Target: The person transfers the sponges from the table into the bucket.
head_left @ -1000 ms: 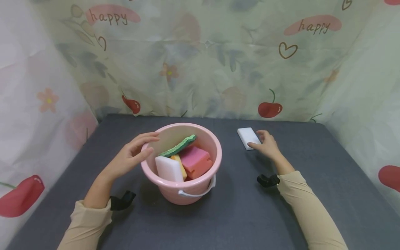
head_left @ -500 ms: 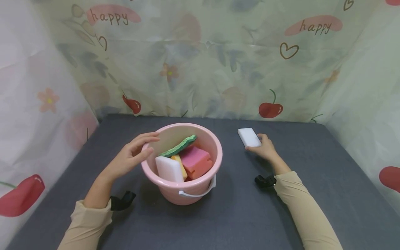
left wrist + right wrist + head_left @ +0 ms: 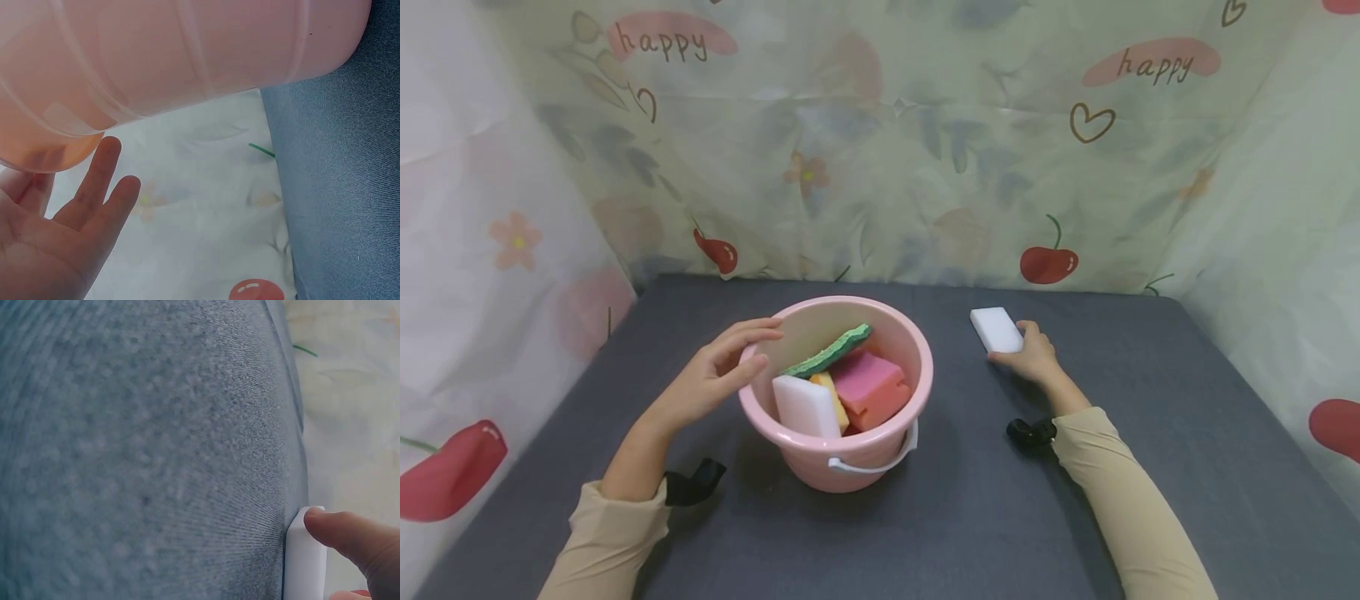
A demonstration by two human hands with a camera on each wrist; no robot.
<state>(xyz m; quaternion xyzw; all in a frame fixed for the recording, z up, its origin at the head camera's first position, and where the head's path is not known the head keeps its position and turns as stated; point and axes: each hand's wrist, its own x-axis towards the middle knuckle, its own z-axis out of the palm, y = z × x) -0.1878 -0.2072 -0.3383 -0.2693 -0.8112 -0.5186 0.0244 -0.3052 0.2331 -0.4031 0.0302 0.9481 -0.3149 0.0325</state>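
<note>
On the dark table, right of the bucket, lies a white sponge block (image 3: 996, 327). My right hand (image 3: 1036, 360) pinches its near end, thumb on the left side and fingers on the right. The right wrist view shows the thumb (image 3: 344, 532) against the white block's edge (image 3: 305, 569). A pink bucket (image 3: 835, 454) stands left of centre. My left hand (image 3: 703, 379) rests at its left rim with loosely extended fingers; in the left wrist view, the fingers (image 3: 103, 165) are beside the bucket's rim.
Inside the bucket are another white sponge block (image 3: 805, 406), a green sponge (image 3: 829, 352), a pink-and-orange sponge (image 3: 871, 385) and a yellow piece (image 3: 831, 397). A pale handle (image 3: 876, 462) hangs at the front. Patterned curtains (image 3: 895, 167) enclose the table's back and sides.
My right hand has shifted slightly left and nearer, its thumb moving to the white sponge block's near left edge as the grip settled. The left hand and bucket stayed put.
</note>
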